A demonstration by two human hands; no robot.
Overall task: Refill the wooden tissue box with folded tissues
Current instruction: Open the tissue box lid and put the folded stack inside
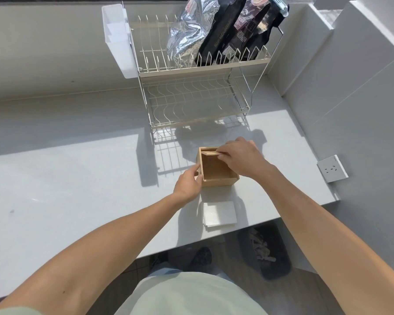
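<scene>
Wooden square box gripped by both hands.

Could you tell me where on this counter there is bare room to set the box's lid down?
The widest bare patch is the countertop left of the wooden tissue box, in front of the dish rack. A smaller patch lies right of the box, toward the wall socket. It is crowded near the front edge, where the folded tissues lie between both forearms.

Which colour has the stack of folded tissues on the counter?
White, seen in the head view: the folded tissues.
</scene>
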